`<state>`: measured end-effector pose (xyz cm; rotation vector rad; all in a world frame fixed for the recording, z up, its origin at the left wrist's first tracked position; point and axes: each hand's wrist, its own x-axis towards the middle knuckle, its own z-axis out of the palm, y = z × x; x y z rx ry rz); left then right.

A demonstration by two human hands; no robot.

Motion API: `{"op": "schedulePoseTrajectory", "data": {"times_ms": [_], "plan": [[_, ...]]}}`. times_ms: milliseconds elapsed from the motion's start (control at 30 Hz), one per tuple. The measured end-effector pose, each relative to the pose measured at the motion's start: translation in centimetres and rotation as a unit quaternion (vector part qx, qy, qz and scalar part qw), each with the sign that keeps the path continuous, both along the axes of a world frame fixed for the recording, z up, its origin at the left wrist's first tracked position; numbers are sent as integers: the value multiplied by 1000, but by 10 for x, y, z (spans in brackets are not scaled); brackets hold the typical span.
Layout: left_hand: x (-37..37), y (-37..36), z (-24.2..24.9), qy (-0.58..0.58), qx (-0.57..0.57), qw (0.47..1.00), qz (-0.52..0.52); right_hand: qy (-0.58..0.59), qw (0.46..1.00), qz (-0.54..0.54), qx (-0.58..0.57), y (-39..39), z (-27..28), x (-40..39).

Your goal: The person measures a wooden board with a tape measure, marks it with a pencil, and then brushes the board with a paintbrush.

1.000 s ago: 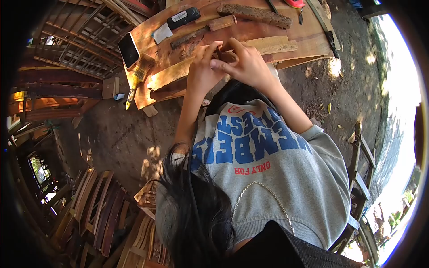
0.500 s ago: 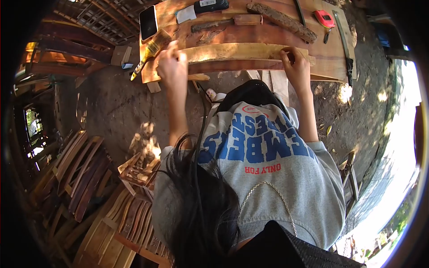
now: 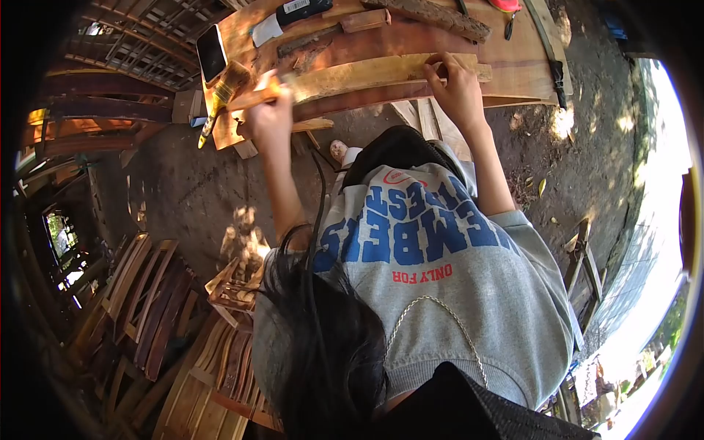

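Observation:
A long, slightly curved wooden strip (image 3: 352, 77) lies across the wooden work table. At its right end, my right hand (image 3: 456, 92) pinches it with thumb and fingers closed at the edge. My left hand (image 3: 270, 116) is curled at the strip's left end and smeared by motion. A flat orange-brown piece (image 3: 253, 98) shows at its fingers; I cannot tell what it is. A paintbrush (image 3: 221, 95) with a yellow handle lies just left of that hand, its handle past the table edge.
A phone (image 3: 211, 53), a dark bottle-like object with a barcode label (image 3: 297, 10), a rough wood piece (image 3: 433, 18) and a red tape measure (image 3: 504, 4) lie on the table (image 3: 513, 73). Curved wooden chair parts (image 3: 150, 308) stand at lower left.
The view has shifted, so the table sits further left and higher. My left hand has moved over the strip's left end, and the orange-brown piece now shows there. My right hand stays at the right end.

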<state>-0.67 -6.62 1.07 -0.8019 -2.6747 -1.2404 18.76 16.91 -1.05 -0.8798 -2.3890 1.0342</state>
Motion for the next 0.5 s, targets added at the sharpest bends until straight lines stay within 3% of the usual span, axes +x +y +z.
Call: {"op": "schedulePoseTrajectory", "data": {"times_ms": [33,100,167,233,267,367,500], "plan": [[-20,-19,-16,73,-8,997,29,0,1000,-5,-3,-2,0,-1],[-16,-22,1,190,-148,966,99,15,999,-11,32,-4,-2,-2],[-3,-1,7,170,-209,958,97,-11,999,-25,29,-6,1,-2],[19,35,13,161,-184,968,61,-21,999,-25,29,-8,0,-6],[24,49,9,101,-146,984,5,-35,998,-32,34,-9,-1,-8],[48,92,5,126,-47,977,-163,-37,998,-39,39,-8,-4,-12],[40,90,2,36,19,975,-219,-52,997,-50,37,-7,4,-11]]}}
